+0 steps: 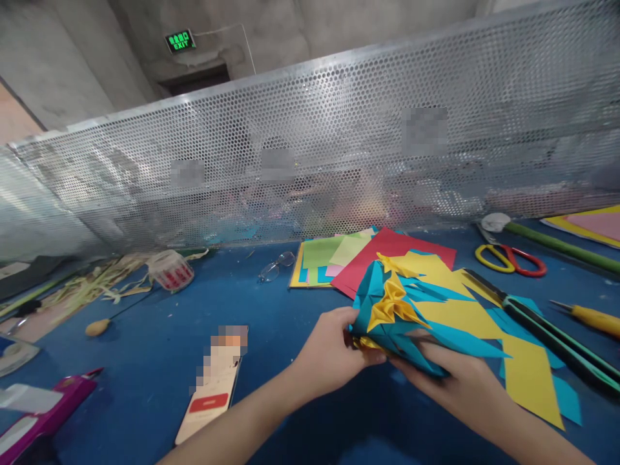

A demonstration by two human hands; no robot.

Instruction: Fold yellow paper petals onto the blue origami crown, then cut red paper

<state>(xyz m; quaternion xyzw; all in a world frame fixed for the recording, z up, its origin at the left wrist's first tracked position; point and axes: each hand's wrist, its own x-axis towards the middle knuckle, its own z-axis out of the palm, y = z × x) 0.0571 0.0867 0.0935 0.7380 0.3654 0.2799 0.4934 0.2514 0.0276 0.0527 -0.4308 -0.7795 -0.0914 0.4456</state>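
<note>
Between my two hands, above the blue table, is a folded paper origami piece (pixel 382 316) in blue and yellow, with star-like yellow folds and long pointed blue tips. My left hand (pixel 334 345) grips its left side, thumb and fingers closed on the paper. My right hand (pixel 450 371) holds it from below and from the right, its fingertips partly hidden by the folds. Yellow paper pieces (pixel 527 374) and blue paper pieces (pixel 566 397) lie on the table behind and beside my right hand.
Coloured sheets (pixel 317 252) and a red sheet (pixel 363 265) lie behind. Scissors (pixel 511 258), a black-and-green tool (pixel 557 342) and a yellow-handled pointed tool (pixel 595 318) lie right. A phone (pixel 213 387), glasses (pixel 277 266), a tape roll (pixel 172 270) and a purple tool (pixel 53 410) lie left. A perforated metal screen (pixel 310 148) stands behind.
</note>
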